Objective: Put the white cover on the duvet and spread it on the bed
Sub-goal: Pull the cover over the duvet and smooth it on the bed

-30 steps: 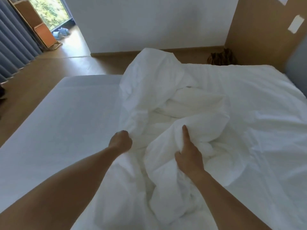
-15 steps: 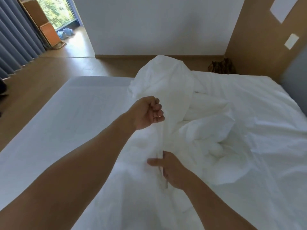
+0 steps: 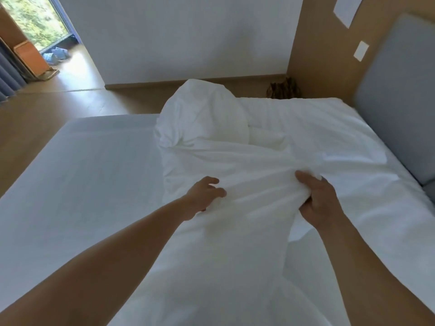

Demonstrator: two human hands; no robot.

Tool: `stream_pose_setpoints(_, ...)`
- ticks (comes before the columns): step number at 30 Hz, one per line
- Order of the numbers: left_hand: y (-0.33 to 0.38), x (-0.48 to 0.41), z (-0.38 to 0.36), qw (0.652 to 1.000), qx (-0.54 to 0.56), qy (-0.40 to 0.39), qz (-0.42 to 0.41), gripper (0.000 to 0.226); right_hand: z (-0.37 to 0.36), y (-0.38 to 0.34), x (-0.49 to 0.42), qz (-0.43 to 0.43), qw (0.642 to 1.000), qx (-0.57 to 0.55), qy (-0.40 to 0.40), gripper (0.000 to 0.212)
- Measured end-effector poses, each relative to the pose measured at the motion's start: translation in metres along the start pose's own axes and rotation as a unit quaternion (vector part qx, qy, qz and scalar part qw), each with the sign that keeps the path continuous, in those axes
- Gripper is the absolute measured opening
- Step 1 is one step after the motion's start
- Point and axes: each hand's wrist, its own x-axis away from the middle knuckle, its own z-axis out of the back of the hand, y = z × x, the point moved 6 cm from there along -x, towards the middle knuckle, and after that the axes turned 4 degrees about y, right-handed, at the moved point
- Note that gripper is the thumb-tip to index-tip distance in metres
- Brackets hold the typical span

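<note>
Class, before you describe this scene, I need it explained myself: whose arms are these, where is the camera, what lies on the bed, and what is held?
No machine here: the arms belong to a person wearing a camera on the head, so the picture looks forward and down. The bed carries a rumpled white cover, heaped into a hump at its far side. The right hand grips a bunch of that cover; the left hand curls its fingers into it too. A grey headboard stands on the right.
</note>
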Motion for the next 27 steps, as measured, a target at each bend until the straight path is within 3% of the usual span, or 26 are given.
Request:
stream_pose_setpoints(4,-0.006,-0.007,-0.020,0.995,-0.093,0.005,-0.022,0.064,0.067,0.031,-0.030,-0.051,0.979,0.097,0.171,0.037)
stream_pose_setpoints(8,-0.008,-0.018,-0.039,0.961,-0.266,0.001,-0.079,0.069,0.089,-0.018,-0.041,0.068,0.972,0.075,0.212,0.023)
stream_pose_setpoints(11,0.004,-0.020,-0.051,0.927,-0.344,0.047,-0.139,0.079,0.119,-0.043,-0.044,0.127,0.950,0.030,0.285,0.015)
stream_pose_setpoints(13,0.014,-0.019,-0.059,0.915,-0.352,0.083,-0.177,0.081,0.135,-0.030,-0.046,0.127,0.927,0.146,0.322,0.021)
stream_pose_setpoints(16,0.023,-0.017,-0.087,0.894,-0.393,0.066,-0.206,0.093,0.139,0.026,-0.049,0.037,0.919,0.299,0.254,0.047)
stream_pose_setpoints(19,0.021,-0.017,-0.118,0.859,-0.473,0.052,-0.187,0.116,0.138,0.076,-0.040,-0.065,0.938,0.282,0.192,0.088)
stream_pose_setpoints(21,0.018,-0.024,-0.119,0.870,-0.468,0.076,-0.135,0.118,0.143,0.099,-0.040,-0.109,0.945,0.259,0.171,0.108)
stream_pose_setpoints(24,0.019,-0.039,-0.097,0.882,-0.440,0.125,-0.111,0.096,0.150,0.122,-0.051,-0.153,0.944,0.250,0.155,0.127)
stream_pose_setpoints(27,0.017,-0.046,-0.071,0.886,-0.422,0.132,-0.143,0.073,0.138,0.135,-0.063,-0.149,0.956,0.219,0.129,0.129)
